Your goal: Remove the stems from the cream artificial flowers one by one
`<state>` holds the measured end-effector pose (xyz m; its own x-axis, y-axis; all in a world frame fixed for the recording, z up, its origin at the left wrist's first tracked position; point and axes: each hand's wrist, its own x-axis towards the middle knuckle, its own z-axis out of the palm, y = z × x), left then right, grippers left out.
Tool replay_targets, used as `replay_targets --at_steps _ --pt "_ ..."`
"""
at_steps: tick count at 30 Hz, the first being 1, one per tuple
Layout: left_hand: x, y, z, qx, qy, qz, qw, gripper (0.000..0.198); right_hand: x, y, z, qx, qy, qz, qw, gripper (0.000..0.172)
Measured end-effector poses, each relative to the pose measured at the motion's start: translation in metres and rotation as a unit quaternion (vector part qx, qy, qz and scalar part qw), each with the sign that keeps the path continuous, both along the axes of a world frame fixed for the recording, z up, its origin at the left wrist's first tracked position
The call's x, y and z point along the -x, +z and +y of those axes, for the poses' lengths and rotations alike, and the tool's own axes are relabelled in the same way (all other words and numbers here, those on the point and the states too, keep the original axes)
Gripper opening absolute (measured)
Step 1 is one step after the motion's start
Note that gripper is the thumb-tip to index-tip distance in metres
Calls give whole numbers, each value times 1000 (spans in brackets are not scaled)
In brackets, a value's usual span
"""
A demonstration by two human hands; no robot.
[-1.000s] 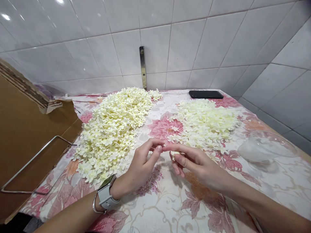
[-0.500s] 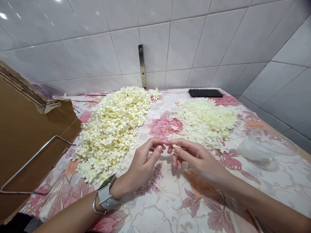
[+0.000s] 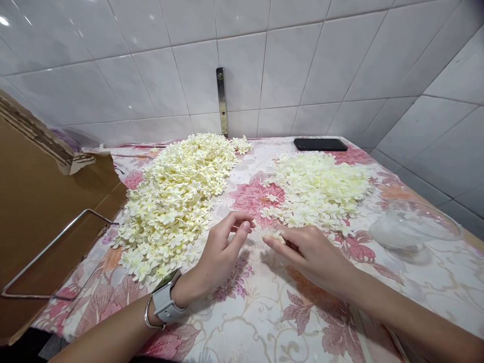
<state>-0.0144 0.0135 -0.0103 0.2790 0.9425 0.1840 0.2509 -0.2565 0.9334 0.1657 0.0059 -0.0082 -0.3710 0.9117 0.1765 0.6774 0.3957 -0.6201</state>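
Over the middle of the tablecloth, my right hand pinches a small cream-white flower between thumb and index finger. To its left is my left hand, its fingers curled and the thumb close to the index fingertip. A tiny pale bit seems to show at those fingertips, too small to name. The two hands are a short gap apart. Beside my left hand rises a large heap of cream flowers. Beyond my right hand lies a flatter pile of white flowers.
A clear bowl with something whitish in it stands at the right. A black phone lies by the tiled wall. On the left are a cardboard box and a bent metal wire. The floral tablecloth covers the table.
My hands have drawn apart from fingertips touching. The right hand has turned palm down, and the flower in it now shows more plainly at its fingertips.
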Motion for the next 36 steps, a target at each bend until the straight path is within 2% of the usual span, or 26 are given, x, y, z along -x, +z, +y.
replay_targets --at_steps 3,5,8,10,13,16,18,21,23,27,31,34,36 --pt "-1 -2 3 74 -10 -41 996 17 3 2 -2 16 12 25 999 29" --pt "-3 -3 5 134 -16 -82 987 17 3 2 -3 57 24 58 996 22" --pt "-5 0 4 230 -33 -151 961 16 2 1 -5 142 29 137 980 25" --pt "-6 2 2 285 -66 -189 937 15 2 0 -7 167 11 164 972 21" --pt "-5 5 -2 326 -92 -215 916 15 4 1 -9 133 -4 135 982 15" --pt "-4 3 -3 361 -54 -245 898 9 5 3 -9 70 7 143 987 16" --pt "-4 3 -3 386 -51 -263 883 5 5 3 -7 85 -7 186 979 15" --pt "-5 4 -4 407 -85 -268 869 7 3 3 -3 201 -23 278 939 18" --pt "-5 5 -5 414 -84 -266 867 5 2 3 -1 258 -33 325 909 22" --pt "-5 4 -6 403 -38 -248 880 19 -1 2 3 286 -77 370 880 28" --pt "-5 2 -3 364 -4 -234 901 29 -3 3 5 306 -74 415 854 29" --pt "-4 2 -2 369 -16 -221 903 32 -4 4 6 323 -76 442 833 27" --pt "-4 2 -2 381 -30 -216 899 26 -5 5 7 332 -74 464 818 24"
